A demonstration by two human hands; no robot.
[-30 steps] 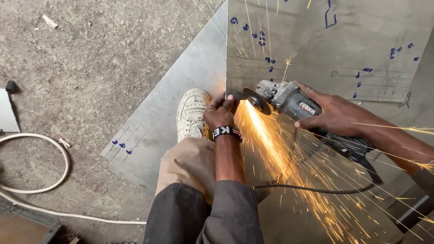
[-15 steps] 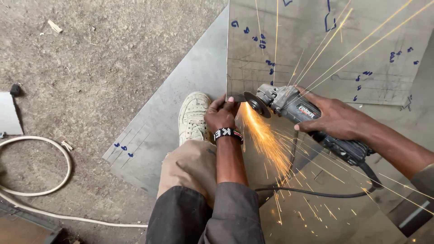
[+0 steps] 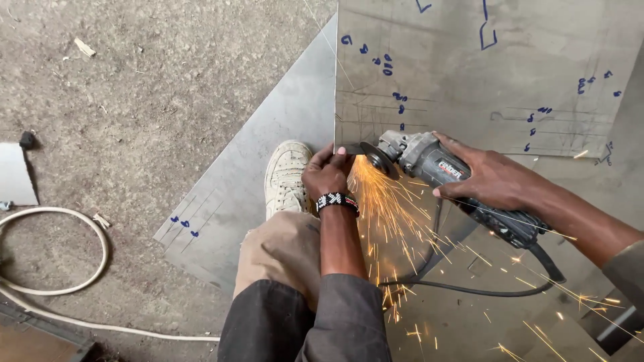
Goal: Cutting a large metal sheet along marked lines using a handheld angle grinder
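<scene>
Down at the centre of the frame, our right hand [image 3: 493,177] is wrapped around the grey, cylindrical body of a corded angle grinder [image 3: 439,164], fingers clamped together over its smooth casing. Its dark round disc [image 3: 374,159] bites the lower edge of a flat, dull-silver sheet of metal [image 3: 469,74] that fills the upper right, scribbled with blue marker marks and thin scribed lines. Our left hand [image 3: 327,175] sits just beside the disc, fingers [image 3: 342,153] pinched on the sheet's lower left corner, a black-and-white beaded wristband [image 3: 337,200] around the wrist. Orange sparks [image 3: 382,208] spray in thin streaks from the disc toward the lower right, over a second, duller grey metal sheet [image 3: 268,141] lying flat beneath, which runs as a slanted shape toward the left.

Our scuffed cream sneaker [image 3: 287,175] is planted on that lower sheet, touching the left hand's wrist side, with a tan trouser knee [image 3: 278,251] and a dark grey sleeve [image 3: 335,315] below it. The grinder's black rubber cable [image 3: 469,289] curves across the lower right. At the left, a pale, smooth hose [image 3: 100,248] loops over the rough, gritty concrete floor [image 3: 134,87].
</scene>
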